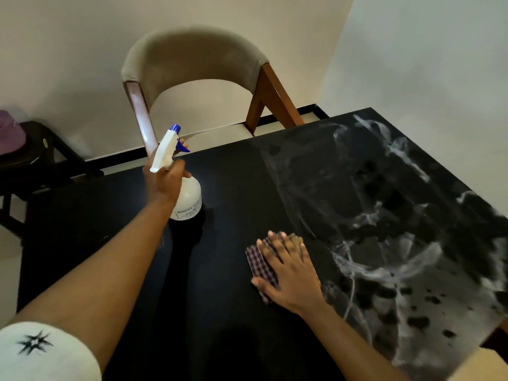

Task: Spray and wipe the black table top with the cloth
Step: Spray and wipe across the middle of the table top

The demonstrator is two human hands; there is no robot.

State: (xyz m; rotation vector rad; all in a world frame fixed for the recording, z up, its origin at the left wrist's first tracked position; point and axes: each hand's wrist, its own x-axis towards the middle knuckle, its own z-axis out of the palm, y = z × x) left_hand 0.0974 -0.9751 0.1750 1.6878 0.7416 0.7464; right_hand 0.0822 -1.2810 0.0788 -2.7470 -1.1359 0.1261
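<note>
My left hand [164,180] grips the neck of a white spray bottle [188,198] with a blue nozzle and trigger; the bottle's base is at the black table top [225,312], left of centre. A folded checked cloth [258,264] lies flat on the table to the right. On it rests my right hand [290,273], palm down with the fingers spread and straight. The right half of the table is covered in white streaks, smears and dark droplets [384,257]; the left half looks plain black.
A chair [192,59] with a beige padded back and brown wooden legs stands at the table's far edge. A dark stool [41,158] carrying a purple object sits at the far left. Walls close off the back and right sides.
</note>
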